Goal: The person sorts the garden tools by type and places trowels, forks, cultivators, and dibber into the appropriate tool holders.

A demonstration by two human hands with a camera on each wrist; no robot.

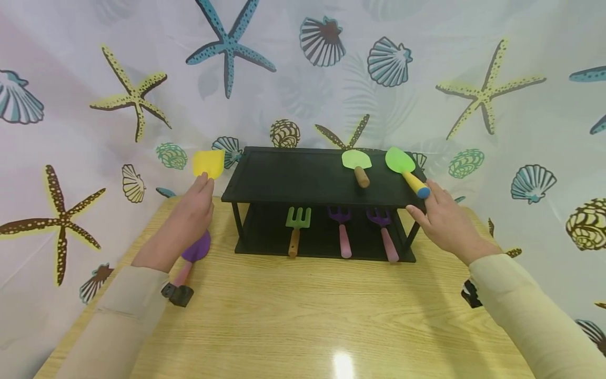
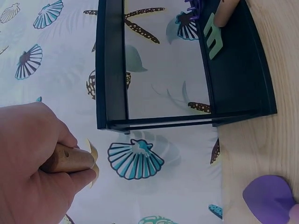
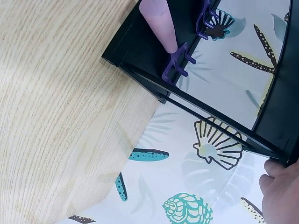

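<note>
My left hand (image 1: 193, 202) grips a small yellow toy shovel (image 1: 208, 163) left of the black two-tier rack (image 1: 293, 176). Its short wooden handle (image 2: 70, 159) lies between thumb and fingers in the left wrist view. With fingers extended, my right hand (image 1: 445, 218) rests against the right end of the upper shelf, thumb by the front corner. Close to these fingers lies a green shovel (image 1: 400, 159) with a yellow, blue-tipped handle. Another light green shovel (image 1: 356, 159) with a wooden handle lies on the same shelf, farther left.
On the lower shelf are a green hand fork (image 1: 298, 218) and two purple hand forks (image 1: 339, 215) with pink handles. A purple shovel (image 1: 199, 247) lies on the wooden table (image 1: 303, 310) beneath my left forearm. A patterned curtain (image 1: 303, 100) hangs behind the rack.
</note>
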